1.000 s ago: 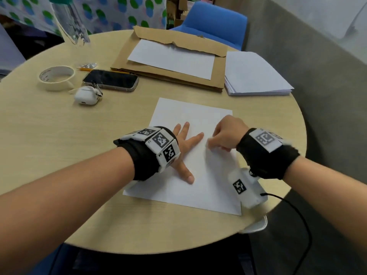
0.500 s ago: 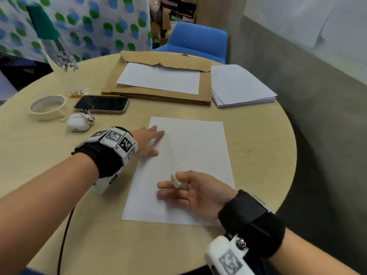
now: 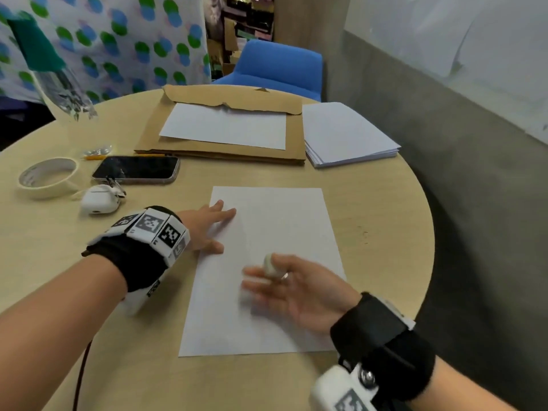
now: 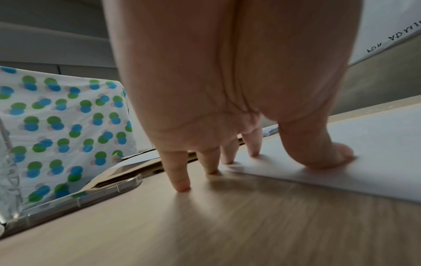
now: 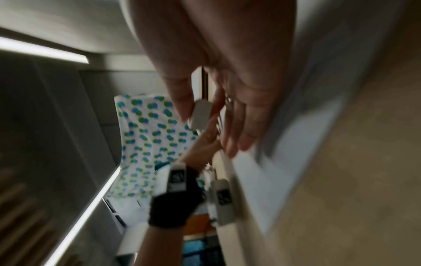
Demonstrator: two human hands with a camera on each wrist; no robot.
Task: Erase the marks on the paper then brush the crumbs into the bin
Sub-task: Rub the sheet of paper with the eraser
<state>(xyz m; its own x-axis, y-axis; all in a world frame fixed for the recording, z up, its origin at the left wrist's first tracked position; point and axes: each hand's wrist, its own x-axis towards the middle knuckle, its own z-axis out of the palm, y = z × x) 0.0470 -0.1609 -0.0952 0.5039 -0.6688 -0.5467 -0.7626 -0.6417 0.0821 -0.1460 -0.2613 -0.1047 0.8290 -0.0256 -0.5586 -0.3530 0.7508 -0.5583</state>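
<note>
A white sheet of paper (image 3: 278, 226) lies flat on the round wooden table (image 3: 385, 221); I can make out no marks on it. My left hand (image 3: 213, 229) is spread flat at the sheet's left edge, with thumb and two fingertips (image 4: 252, 153) on the paper and the others on the wood. My right hand (image 3: 275, 280) hovers blurred over the lower half of the sheet. It pinches a small white eraser (image 3: 269, 264) between thumb and forefinger, the other fingers stretched out leftward. The right wrist view shows the eraser (image 5: 200, 113) at the thumb tip. No bin shows.
Left of the sheet lie a black phone (image 3: 136, 170), a white earbud case (image 3: 99, 200), a tape roll (image 3: 47, 178) and a pencil (image 3: 95, 157). Behind are a brown envelope (image 3: 219, 152) under a loose sheet and a paper stack (image 3: 347, 134). A blue chair (image 3: 278, 66) stands beyond.
The right hand stopped rubbing beside the left hand, turned onto its side and moved down the sheet with the eraser. The left hand slid from mid-sheet to the left edge.
</note>
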